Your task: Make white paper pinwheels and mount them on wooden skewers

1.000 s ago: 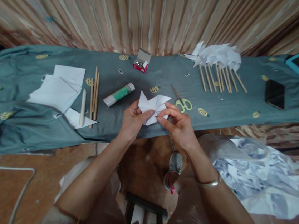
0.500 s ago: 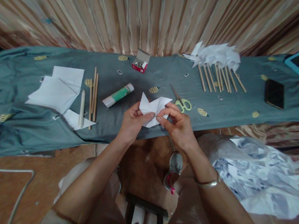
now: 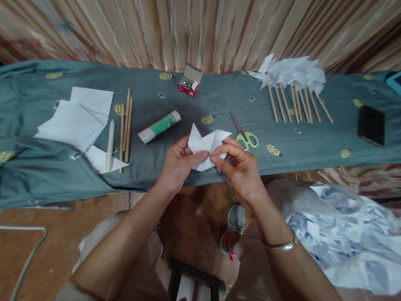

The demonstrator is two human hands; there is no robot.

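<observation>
Both of my hands hold a folded white paper pinwheel [image 3: 205, 144] just above the near edge of the cloth-covered table [image 3: 296, 137]. My left hand [image 3: 177, 162] grips its left side with thumb on top. My right hand [image 3: 238, 167] pinches at the pinwheel's centre, thumb and forefinger pressed together; a thin pin seems to be between them, too small to be sure. Green-handled scissors [image 3: 244, 135] lie just beyond my right hand, a green and white glue stick [image 3: 159, 126] beyond my left.
Finished paper pinwheels on wooden sticks [image 3: 294, 86] lie at the back right. White paper sheets [image 3: 77, 119], a white candle [image 3: 110, 142] and loose sticks [image 3: 127, 123] are at the left. A small red box [image 3: 189, 82], a black phone [image 3: 372, 125] and a bag of paper scraps [image 3: 350, 235] are nearby.
My right thumb and forefinger have closed in on the pinwheel's centre, and the paper has tilted slightly. Otherwise the hands stay in place.
</observation>
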